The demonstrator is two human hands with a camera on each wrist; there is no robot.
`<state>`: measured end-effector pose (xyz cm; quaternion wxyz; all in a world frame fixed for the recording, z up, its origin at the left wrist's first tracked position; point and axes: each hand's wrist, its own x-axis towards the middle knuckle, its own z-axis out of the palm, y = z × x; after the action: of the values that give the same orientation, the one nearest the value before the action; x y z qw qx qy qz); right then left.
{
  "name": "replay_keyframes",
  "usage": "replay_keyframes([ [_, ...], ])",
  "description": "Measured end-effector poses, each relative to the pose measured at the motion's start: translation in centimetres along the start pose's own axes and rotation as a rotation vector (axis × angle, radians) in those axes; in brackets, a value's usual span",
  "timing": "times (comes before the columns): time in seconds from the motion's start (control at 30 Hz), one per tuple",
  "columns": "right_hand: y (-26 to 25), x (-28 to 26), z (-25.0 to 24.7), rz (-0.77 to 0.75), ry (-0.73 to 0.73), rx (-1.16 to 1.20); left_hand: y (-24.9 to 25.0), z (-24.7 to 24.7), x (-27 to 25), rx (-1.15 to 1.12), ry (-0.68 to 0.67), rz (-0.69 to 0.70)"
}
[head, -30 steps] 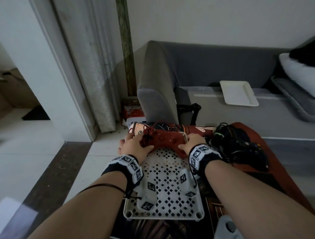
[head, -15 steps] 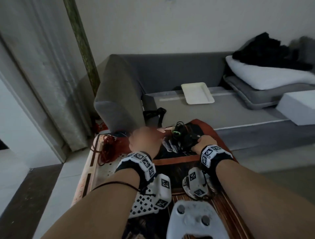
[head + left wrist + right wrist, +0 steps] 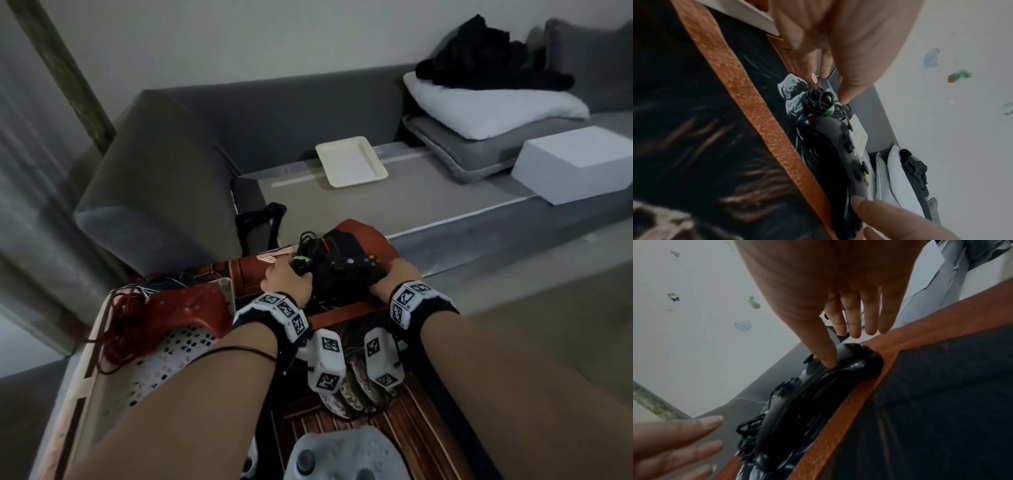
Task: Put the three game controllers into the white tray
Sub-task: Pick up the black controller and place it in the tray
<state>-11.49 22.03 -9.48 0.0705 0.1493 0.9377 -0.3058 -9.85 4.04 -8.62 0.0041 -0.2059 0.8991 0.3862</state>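
A black wired controller (image 3: 349,272) (image 3: 840,154) (image 3: 797,402) lies on the patterned mat (image 3: 421,428), its coiled cable (image 3: 305,250) (image 3: 820,102) at its left end. My left hand (image 3: 286,281) (image 3: 838,48) is at that cable end, fingers straight, thumb tip by the coil. My right hand (image 3: 397,277) (image 3: 838,305) is at the right grip, thumb pressing on it, fingers straight beyond it. A red controller (image 3: 185,308) with red cable lies in the perforated white tray (image 3: 154,373) at the left. A pale grey controller (image 3: 339,452) lies nearest me.
A grey sofa (image 3: 164,164) stands just behind the mat. On its seat lie a plain white tray (image 3: 351,161), a white box (image 3: 575,164) and a pillow (image 3: 489,109) under dark clothes. A curtain hangs at the far left.
Both hands have left the red controller in the perforated tray and moved right to the black controller. The head view has swung right.
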Motion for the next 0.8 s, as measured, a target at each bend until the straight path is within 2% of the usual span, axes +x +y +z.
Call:
replay_keyframes([
  [0.17,0.3,0.7,0.4,0.025,-0.073,0.014,-0.2,1.3,1.6,0.019,-0.035,0.042],
  [0.37,0.4,0.3,0.2,-0.011,-0.059,-0.011,-1.4,1.6,2.3,-0.017,0.013,0.042],
  [0.6,0.7,-0.1,0.4,-0.022,-0.054,-0.02,-2.1,1.9,2.2,-0.104,0.02,-0.036],
  [0.8,0.3,-2.0,-0.3,-0.02,-0.084,-0.016,-2.9,0.4,0.9,-0.119,0.021,0.004],
])
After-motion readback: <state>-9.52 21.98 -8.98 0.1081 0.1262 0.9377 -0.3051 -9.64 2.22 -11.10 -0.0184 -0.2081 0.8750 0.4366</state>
